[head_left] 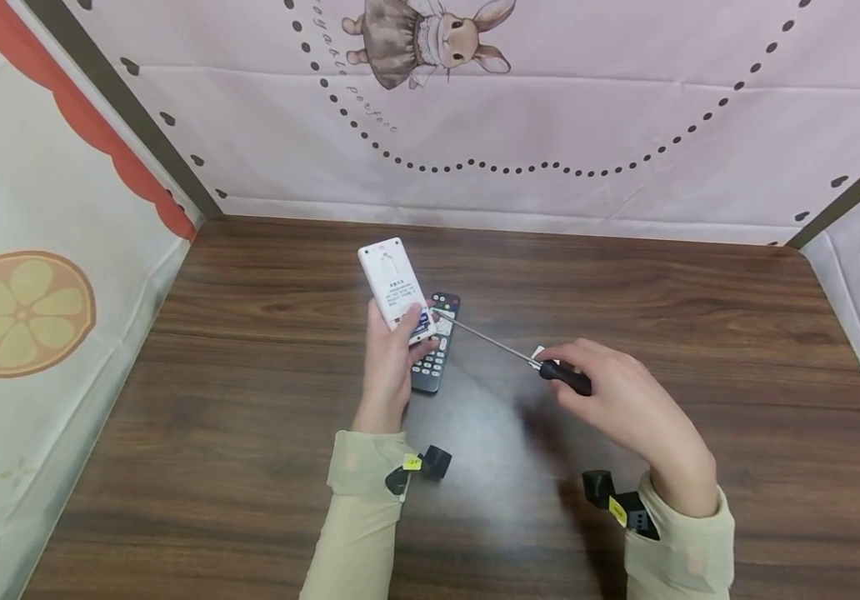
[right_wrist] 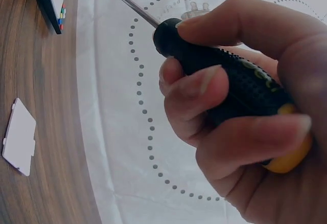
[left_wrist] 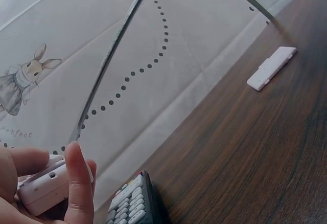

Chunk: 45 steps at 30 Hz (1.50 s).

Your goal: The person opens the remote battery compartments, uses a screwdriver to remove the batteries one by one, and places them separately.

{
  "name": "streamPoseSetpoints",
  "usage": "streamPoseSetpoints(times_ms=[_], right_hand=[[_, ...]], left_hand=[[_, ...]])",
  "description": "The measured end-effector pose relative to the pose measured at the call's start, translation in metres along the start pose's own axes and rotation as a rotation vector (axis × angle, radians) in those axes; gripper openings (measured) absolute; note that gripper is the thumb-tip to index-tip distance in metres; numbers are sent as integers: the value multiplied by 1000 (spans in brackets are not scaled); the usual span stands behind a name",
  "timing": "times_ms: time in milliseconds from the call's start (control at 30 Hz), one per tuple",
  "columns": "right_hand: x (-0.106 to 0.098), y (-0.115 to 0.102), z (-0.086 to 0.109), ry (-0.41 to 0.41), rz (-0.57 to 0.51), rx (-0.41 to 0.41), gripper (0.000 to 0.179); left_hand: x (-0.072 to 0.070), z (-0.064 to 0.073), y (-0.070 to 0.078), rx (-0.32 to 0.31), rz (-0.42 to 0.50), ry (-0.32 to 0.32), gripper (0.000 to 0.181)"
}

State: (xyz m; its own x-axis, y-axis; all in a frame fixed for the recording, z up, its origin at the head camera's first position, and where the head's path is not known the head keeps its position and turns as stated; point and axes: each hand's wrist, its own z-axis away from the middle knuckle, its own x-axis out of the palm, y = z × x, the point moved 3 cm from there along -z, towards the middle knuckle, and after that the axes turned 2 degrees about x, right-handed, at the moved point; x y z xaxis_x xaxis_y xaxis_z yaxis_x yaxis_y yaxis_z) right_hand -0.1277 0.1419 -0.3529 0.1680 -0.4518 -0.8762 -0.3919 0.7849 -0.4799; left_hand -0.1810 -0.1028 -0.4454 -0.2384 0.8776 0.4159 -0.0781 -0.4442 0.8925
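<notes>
My left hand (head_left: 385, 367) grips a white remote control (head_left: 392, 275) by its lower end, printed back facing up and thumb near the blue-marked part. A black-handled screwdriver (head_left: 567, 378) is held in my right hand (head_left: 628, 400), its long metal shaft slanting left to the white remote's lower edge. In the right wrist view the fingers curl round the black and yellow handle (right_wrist: 240, 86). Whether the tip touches the remote, I cannot tell. Beneath the left hand lies a dark remote (head_left: 428, 379) with pale buttons, partly hidden.
A small white cover (left_wrist: 272, 68) with tabs lies on the brown wooden table (head_left: 250, 467), mostly hidden behind the right hand in the head view. A pale printed cloth (head_left: 587, 108) with a rabbit figure hangs beyond the table's far edge. More cloth hangs at both sides.
</notes>
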Motion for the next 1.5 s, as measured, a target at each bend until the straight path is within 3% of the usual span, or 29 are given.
streamPoseSetpoints(times_ms=[367,667,967,1167,1500], right_hand=[[3,-11,-1,51,42,-30,30],[6,-32,5,102,134,-37,31],[11,-53,5,139,213,-67,16],[9,-51,6,121,236,-47,15],[6,-33,0,44,143,-33,28]], left_hand=[[3,-1,-2,3,-12,-8,49],[6,-1,-8,-31,-57,30,50],[7,-2,-12,-22,-44,51,52],[13,-1,-14,-16,-161,46,53],[10,-2,-16,25,-190,11,53]])
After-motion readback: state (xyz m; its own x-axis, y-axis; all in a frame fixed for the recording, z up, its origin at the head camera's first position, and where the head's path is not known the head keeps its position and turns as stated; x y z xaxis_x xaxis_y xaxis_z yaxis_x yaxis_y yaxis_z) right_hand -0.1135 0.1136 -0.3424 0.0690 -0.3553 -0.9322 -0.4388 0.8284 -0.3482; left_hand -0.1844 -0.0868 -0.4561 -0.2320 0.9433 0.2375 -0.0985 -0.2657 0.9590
